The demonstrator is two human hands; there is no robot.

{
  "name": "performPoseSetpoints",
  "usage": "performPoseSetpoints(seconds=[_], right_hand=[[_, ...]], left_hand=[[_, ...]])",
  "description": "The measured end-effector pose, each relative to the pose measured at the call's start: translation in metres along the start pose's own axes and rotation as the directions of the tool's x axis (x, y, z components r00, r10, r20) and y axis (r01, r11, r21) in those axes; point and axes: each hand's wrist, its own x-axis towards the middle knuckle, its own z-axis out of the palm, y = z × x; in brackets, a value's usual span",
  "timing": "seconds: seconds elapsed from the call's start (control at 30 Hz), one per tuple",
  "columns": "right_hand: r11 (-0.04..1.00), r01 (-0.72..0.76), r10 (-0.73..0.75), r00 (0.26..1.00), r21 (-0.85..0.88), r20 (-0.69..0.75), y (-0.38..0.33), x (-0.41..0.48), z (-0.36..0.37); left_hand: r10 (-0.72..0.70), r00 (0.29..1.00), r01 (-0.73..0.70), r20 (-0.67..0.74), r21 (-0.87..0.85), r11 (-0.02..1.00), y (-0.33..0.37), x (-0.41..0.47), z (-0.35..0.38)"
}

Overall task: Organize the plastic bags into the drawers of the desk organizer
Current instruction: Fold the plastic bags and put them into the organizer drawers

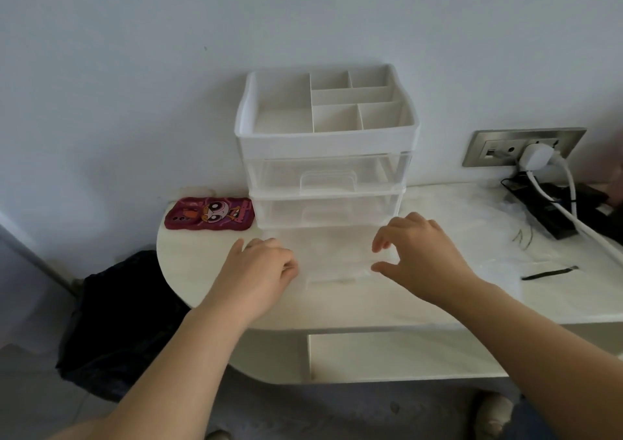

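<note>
Fingers of the left hand (259, 267) curl against the left front corner of the bottom drawer (332, 271), which stands pulled out of the desk organizer (325, 142); whether they grip it cannot be told. Right hand (418, 250) arches over the drawer's right side, fingers bent, thumb apart, grasp likewise unclear. Clear plastic bags (488, 237) lie on the desk (188, 264) right of the organizer, a pink phone case (209, 217) left of it.
</note>
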Motion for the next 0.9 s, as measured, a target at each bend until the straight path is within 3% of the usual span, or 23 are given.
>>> performPoseSetpoints(seconds=[0.13, 0.23, 0.43, 0.6, 0.7, 0.77, 0.83, 0.9], right_hand=[[0.981, -0.155, 0.169, 0.979, 0.12, -0.111, 0.001, 0.004, 0.008], [0.927, -0.236, 0.269, 0.96, 0.292, -0.079, -0.003, 0.001, 0.015], [0.936, -0.238, 0.212, 0.969, 0.259, 0.124, -0.009, -0.003, 0.028], [0.962, -0.188, 0.156, 0.974, 0.197, 0.167, -0.011, 0.002, 0.03], [0.945, -0.205, 0.17, 0.974, 0.255, 0.153, -0.014, 0.005, 0.03], [0.847, -0.276, 0.23, 0.961, 0.454, 0.156, -0.019, 0.009, 0.026], [0.671, -0.353, 0.273, 0.935, 0.652, 0.226, -0.024, 0.014, 0.02], [0.577, -0.385, 0.253, 0.923, 0.72, 0.291, -0.03, 0.015, 0.015]], left_hand=[[-0.08, 0.971, 0.081, -0.223, -0.005, 0.997, 0.003, 0.01, 0.006], [-0.19, 0.931, 0.183, -0.311, -0.052, 0.982, 0.005, 0.013, 0.008], [-0.285, 0.919, 0.251, -0.271, -0.156, 0.955, 0.008, 0.012, 0.015], [-0.205, 0.952, 0.177, -0.229, -0.135, 0.975, 0.01, 0.011, 0.02], [-0.246, 0.95, 0.212, -0.193, -0.18, 0.96, 0.012, 0.012, 0.014], [-0.317, 0.931, 0.266, -0.18, -0.259, 0.929, 0.01, 0.013, 0.004], [-0.35, 0.917, 0.275, -0.193, -0.333, 0.902, 0.008, 0.012, -0.008], [-0.337, 0.915, 0.226, -0.222, -0.409, 0.884, 0.008, 0.009, -0.019]])
